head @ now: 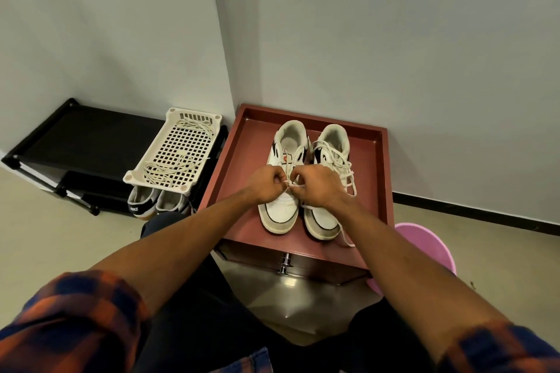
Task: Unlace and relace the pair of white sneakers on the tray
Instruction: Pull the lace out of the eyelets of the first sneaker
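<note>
White sneakers (280, 215), loose laces (336, 157)

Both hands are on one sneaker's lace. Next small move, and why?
Probably, if this is relacing, pull both ends snug, then feed one through the next eyelet toward the collar. The left hand and right hand each pinch the lace over the middle of the picture-left sneaker, and the tongue beyond them looks mostly unlaced.

White low-top sneaker with black side panels (280, 212), on a dark red square tray (239, 157), toe toward its near edge, white lace (291, 186) across its middle, matching second sneaker (324, 221) just beside it, loose lace (348, 240) trailing toward that edge.
</note>
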`<action>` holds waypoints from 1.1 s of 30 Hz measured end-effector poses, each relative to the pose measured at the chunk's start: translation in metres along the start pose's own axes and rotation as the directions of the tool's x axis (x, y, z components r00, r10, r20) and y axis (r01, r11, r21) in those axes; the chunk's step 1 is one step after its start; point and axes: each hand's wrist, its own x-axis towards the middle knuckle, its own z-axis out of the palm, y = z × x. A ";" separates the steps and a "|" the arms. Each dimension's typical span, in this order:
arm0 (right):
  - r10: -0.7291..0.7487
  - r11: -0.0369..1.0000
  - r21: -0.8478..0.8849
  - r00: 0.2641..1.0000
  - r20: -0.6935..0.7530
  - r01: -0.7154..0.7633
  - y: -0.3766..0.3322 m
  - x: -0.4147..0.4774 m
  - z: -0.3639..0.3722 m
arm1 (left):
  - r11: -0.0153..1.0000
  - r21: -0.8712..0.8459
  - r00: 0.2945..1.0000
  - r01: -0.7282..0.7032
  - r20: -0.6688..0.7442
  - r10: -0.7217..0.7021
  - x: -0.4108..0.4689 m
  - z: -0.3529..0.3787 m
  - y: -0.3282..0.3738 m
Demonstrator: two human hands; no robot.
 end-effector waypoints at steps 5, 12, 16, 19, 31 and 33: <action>0.051 0.989 0.131 0.994 0.101 -0.064 0.011 -0.001 0.004 | 0.999 -0.035 1.000 0.014 0.007 -0.014 0.000 -0.001 -0.001; 0.179 0.984 -0.089 0.791 0.586 -0.157 0.071 -0.014 -0.055 | 0.994 -0.080 0.997 0.069 -0.013 -0.071 0.003 0.004 0.001; 0.341 0.936 -0.302 0.679 0.651 -0.181 0.100 -0.027 -0.077 | 1.000 -0.011 0.999 0.021 -0.049 -0.021 0.002 0.005 0.000; 0.266 0.962 -0.171 0.866 0.423 -0.212 0.097 -0.027 -0.070 | 0.992 0.108 0.994 -0.068 -0.078 0.077 0.001 0.007 0.002; 0.481 0.846 0.272 0.877 -0.015 -0.459 -0.024 0.025 0.003 | 0.986 -0.142 0.996 0.083 -0.023 -0.087 0.004 0.003 -0.001; 0.517 0.820 0.308 0.855 -0.035 -0.483 -0.020 0.027 0.002 | 0.903 -0.390 0.983 0.179 0.039 -0.178 0.001 0.004 0.003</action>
